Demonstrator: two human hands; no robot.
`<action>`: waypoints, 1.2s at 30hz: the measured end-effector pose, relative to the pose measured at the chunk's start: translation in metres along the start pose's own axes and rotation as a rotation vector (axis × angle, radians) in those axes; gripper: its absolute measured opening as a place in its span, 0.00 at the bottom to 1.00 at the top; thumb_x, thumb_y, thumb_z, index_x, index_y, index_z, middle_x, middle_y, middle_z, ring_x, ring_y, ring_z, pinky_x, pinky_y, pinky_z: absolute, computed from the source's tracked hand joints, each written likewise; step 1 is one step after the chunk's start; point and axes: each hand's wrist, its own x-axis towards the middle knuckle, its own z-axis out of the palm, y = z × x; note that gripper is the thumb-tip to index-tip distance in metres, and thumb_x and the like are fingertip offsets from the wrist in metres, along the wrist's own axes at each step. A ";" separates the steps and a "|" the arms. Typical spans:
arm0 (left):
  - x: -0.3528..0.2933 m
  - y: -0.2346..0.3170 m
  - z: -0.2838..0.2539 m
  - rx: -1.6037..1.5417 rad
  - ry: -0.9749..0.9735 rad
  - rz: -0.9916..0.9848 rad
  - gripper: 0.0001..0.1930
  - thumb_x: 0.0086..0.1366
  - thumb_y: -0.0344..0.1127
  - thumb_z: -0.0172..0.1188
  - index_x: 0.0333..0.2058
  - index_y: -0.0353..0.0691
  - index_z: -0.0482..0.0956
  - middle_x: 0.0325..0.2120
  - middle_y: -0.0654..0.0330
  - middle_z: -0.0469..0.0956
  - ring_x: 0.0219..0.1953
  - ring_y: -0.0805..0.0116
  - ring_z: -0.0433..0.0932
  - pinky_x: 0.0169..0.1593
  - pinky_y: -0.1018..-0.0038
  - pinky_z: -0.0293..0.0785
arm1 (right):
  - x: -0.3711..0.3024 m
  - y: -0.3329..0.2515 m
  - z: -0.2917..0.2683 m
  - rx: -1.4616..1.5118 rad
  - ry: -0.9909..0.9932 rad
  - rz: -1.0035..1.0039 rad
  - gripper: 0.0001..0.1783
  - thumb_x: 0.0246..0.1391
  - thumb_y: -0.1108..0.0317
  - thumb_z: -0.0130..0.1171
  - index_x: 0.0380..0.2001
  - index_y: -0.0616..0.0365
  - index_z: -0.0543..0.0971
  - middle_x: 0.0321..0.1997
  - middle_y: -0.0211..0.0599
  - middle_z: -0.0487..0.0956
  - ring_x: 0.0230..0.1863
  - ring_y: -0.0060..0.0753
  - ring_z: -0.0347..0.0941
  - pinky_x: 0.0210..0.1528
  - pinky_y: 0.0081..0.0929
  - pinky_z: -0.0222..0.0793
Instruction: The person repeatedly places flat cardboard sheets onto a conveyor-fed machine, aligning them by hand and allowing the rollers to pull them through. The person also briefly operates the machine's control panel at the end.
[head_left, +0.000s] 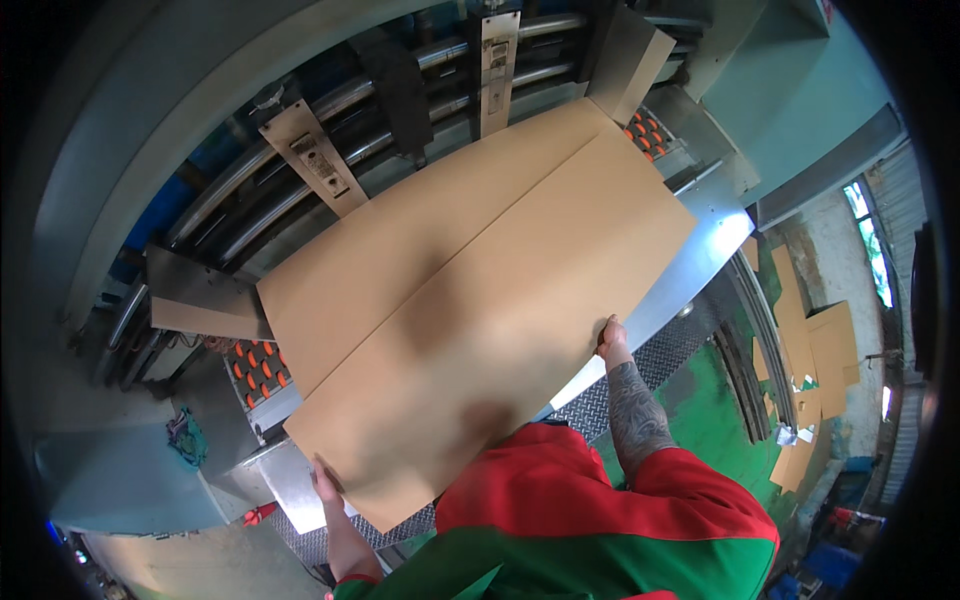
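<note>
A large brown cardboard sheet [520, 270] with one long crease lies before me, its far edge against the machine's metal guides. My left hand [326, 484] holds its near left edge, the fingers partly hidden by the board. At the near right edge, my right hand [609, 338] grips the sheet, with the thumb showing and the other fingers mostly out of sight. Both hands are closed on the board. The near part of the sheet reaches my red and green shirt.
Metal guide plates [315, 160] hang from steel shafts [345, 100] beyond the sheet. Orange rollers [260, 370] show at its left, and more orange rollers [648, 135] at its far right. Cardboard pieces [810, 350] lie at the right by the green floor [700, 410].
</note>
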 end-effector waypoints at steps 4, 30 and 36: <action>-0.070 -0.063 -0.007 -0.183 0.273 -0.086 0.38 0.74 0.60 0.58 0.60 0.23 0.72 0.55 0.43 0.79 0.55 0.54 0.81 0.53 0.58 0.81 | -0.013 -0.007 0.014 -0.032 0.081 -0.083 0.41 0.76 0.40 0.40 0.74 0.64 0.58 0.77 0.51 0.64 0.75 0.61 0.62 0.72 0.65 0.59; 0.020 0.033 0.191 -0.698 -0.058 -0.193 0.23 0.79 0.57 0.49 0.60 0.47 0.74 0.52 0.66 0.81 0.47 0.72 0.81 0.46 0.72 0.80 | 0.056 -0.135 0.121 -0.515 -0.451 -0.223 0.18 0.75 0.53 0.49 0.57 0.51 0.75 0.51 0.34 0.82 0.47 0.32 0.81 0.47 0.37 0.81; 0.009 0.029 0.189 -0.713 -0.061 -0.184 0.26 0.79 0.57 0.49 0.64 0.44 0.71 0.59 0.61 0.78 0.58 0.64 0.78 0.56 0.68 0.80 | 0.055 -0.132 0.117 -0.511 -0.321 -0.216 0.16 0.74 0.53 0.50 0.52 0.48 0.78 0.45 0.30 0.83 0.45 0.29 0.81 0.46 0.35 0.79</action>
